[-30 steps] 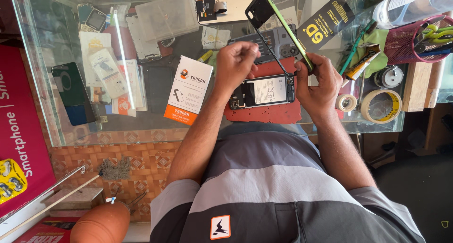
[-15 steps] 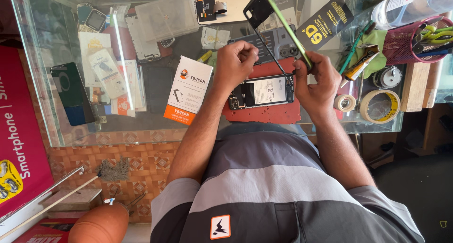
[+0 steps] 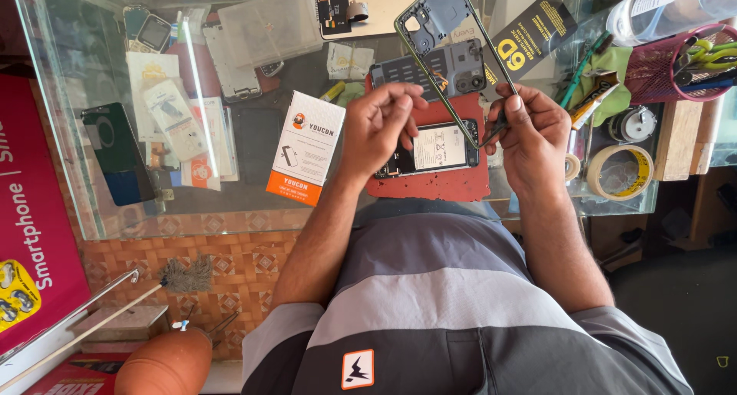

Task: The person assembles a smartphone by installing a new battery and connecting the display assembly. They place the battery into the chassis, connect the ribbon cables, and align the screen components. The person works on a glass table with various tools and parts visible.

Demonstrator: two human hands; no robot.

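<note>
You are mid-disassembly: your right hand point(image 3: 533, 130) pinches the green-edged plastic phone frame point(image 3: 453, 53) lifted off the opened black phone point(image 3: 434, 148) on the red mat point(image 3: 430, 184), while your left hand's point(image 3: 380, 126) pinched fingertips hover above it, so next probably steady fine picking.

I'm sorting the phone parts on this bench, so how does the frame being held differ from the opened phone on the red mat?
The phone frame is an empty green-edged shell, tilted up off the table in the right hand; the opened phone lies flat on the red mat. The frame is hollow in its lower part, while the phone still shows its white battery and boards. The left hand is at the phone. Both are similar in outline.
</note>
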